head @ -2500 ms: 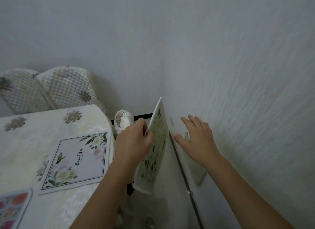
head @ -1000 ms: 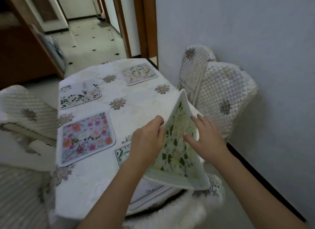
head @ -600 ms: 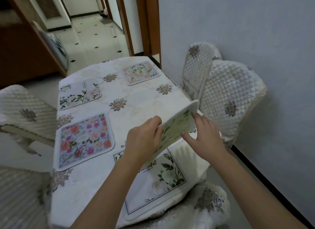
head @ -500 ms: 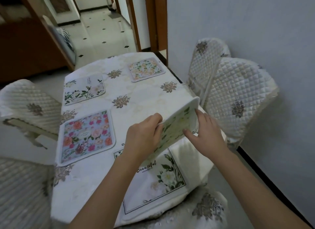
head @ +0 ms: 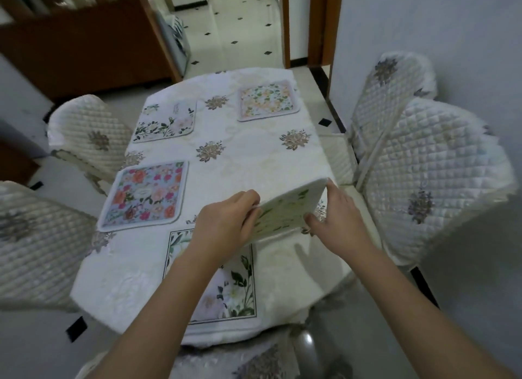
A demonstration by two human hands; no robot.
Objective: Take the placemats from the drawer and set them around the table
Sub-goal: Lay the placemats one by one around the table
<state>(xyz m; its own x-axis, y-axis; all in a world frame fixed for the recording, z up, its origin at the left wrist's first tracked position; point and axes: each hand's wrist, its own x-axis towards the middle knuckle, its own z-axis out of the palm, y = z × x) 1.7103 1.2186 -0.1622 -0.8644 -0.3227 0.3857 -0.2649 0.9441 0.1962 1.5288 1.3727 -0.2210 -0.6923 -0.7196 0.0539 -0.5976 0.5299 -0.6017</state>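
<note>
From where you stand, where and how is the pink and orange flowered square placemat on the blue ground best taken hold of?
Take the flowered placemat on the blue ground by its near right corner, coming from the right. It lies flat on the white tablecloth, so a thumb would probably have to slide under the rounded edge. Both the left hand and the right hand now hold the green-leaf mat.

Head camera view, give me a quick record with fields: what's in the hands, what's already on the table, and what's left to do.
held item: green leaf placemat, tilted above the table's near right part
left hand: grips the mat's left edge
right hand: holds the mat's right edge
mats already flat: four, namely pink floral mat, white flower mat, pastel mat, bordered white mat
surface: table with a cream cloth
seating: quilted chairs on both sides
remaining: lay the held mat down, probably at the open right-side spot
</note>
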